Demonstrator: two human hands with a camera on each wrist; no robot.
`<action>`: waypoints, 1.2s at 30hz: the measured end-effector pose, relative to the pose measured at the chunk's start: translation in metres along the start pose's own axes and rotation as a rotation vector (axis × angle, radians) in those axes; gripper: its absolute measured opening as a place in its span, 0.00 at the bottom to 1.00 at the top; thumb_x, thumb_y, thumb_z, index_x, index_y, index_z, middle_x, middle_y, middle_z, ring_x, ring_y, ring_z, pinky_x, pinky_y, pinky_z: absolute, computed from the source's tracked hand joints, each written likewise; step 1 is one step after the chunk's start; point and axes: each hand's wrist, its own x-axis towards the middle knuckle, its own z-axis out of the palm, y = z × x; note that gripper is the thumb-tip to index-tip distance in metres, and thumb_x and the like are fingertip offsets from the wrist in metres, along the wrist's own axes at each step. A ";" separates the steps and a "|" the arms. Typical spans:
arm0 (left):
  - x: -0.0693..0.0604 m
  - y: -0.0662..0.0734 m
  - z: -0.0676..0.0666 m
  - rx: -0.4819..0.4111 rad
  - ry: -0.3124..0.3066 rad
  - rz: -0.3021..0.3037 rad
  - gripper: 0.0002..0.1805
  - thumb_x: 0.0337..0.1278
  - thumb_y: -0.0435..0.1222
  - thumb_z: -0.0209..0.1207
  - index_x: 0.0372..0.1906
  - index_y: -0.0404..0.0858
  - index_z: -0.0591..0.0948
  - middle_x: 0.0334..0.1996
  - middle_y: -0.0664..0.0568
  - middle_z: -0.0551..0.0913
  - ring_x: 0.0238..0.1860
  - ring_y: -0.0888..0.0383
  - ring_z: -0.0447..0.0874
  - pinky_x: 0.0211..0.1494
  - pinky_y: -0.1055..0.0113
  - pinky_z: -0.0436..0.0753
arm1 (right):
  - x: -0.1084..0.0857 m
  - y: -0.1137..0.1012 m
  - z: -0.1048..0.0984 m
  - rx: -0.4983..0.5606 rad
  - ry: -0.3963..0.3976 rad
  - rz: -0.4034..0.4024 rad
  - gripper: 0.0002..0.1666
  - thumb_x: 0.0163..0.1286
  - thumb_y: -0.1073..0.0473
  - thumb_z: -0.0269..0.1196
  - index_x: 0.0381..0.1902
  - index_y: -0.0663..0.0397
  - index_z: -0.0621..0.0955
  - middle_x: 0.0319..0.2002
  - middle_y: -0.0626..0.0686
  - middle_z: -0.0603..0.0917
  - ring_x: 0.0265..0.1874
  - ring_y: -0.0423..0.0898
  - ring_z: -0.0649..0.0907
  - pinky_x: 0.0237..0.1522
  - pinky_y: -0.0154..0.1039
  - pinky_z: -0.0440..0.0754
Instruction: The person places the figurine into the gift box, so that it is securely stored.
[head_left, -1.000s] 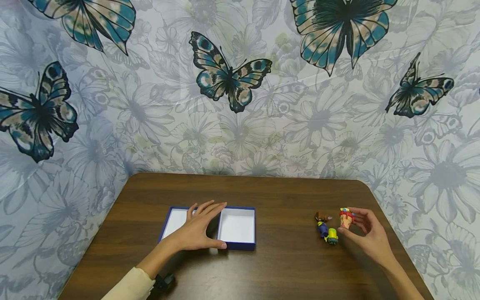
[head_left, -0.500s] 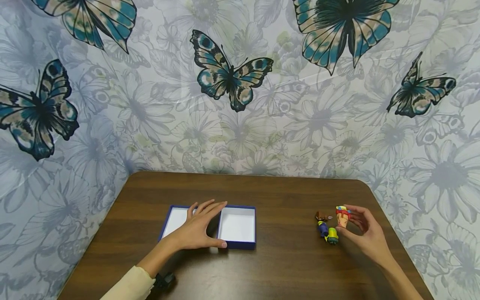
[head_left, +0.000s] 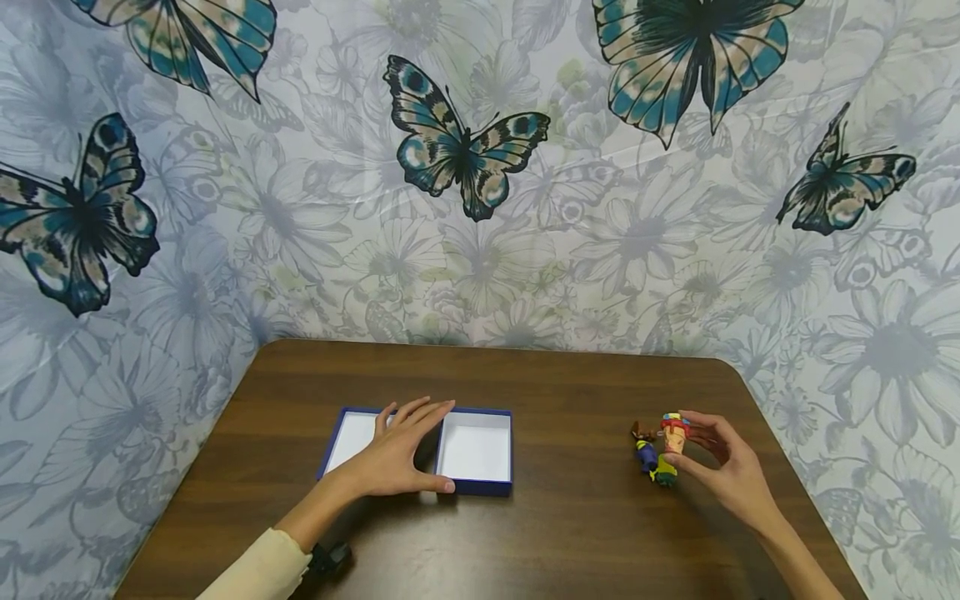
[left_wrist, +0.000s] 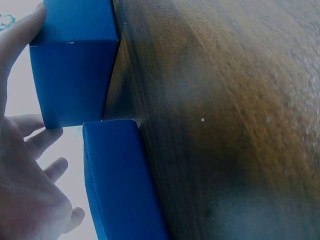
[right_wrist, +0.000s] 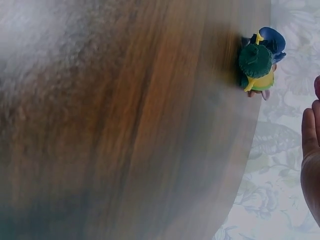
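Observation:
My left hand spans the right one of two open blue boxes with white insides, thumb on its near wall and fingers at its far edge. In the left wrist view, the thumb rests on that box, while the other box stands beside it. My right hand pinches a small ice-cream-cone toy with a red top between thumb and fingers. Right behind this toy are a yellow-green toy figure and a purple-blue one with brown on top. The right wrist view barely catches the right hand.
The brown wooden table runs back to a cloth printed with butterflies and flowers. Bare tabletop lies between the boxes and the toys. A black strap with a small device is on the left wrist.
My right hand has carried the ice-cream-cone toy leftward, and it now partly covers the yellow-green figure in the head view. The left hand and the boxes have stayed in place.

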 end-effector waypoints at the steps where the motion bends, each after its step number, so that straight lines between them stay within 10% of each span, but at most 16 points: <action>1: 0.000 0.001 -0.001 -0.004 -0.004 -0.004 0.66 0.45 0.71 0.74 0.88 0.60 0.55 0.86 0.46 0.63 0.87 0.36 0.52 0.77 0.18 0.43 | 0.000 0.000 0.000 0.003 -0.002 -0.005 0.45 0.54 0.77 0.80 0.70 0.60 0.78 0.63 0.57 0.84 0.57 0.30 0.85 0.63 0.21 0.80; 26: 0.001 0.002 -0.001 -0.022 -0.003 -0.030 0.66 0.42 0.72 0.75 0.87 0.58 0.59 0.84 0.43 0.65 0.86 0.36 0.54 0.77 0.19 0.43 | 0.004 -0.015 0.014 -0.003 -0.052 -0.050 0.43 0.55 0.74 0.81 0.69 0.59 0.78 0.61 0.58 0.84 0.56 0.31 0.84 0.60 0.20 0.81; 36: 0.001 0.002 0.000 -0.029 -0.025 -0.031 0.67 0.43 0.72 0.75 0.87 0.58 0.57 0.82 0.49 0.67 0.79 0.44 0.73 0.80 0.24 0.46 | 0.008 -0.036 0.023 -0.033 -0.142 0.035 0.38 0.63 0.65 0.80 0.68 0.55 0.77 0.60 0.56 0.84 0.54 0.31 0.83 0.59 0.24 0.82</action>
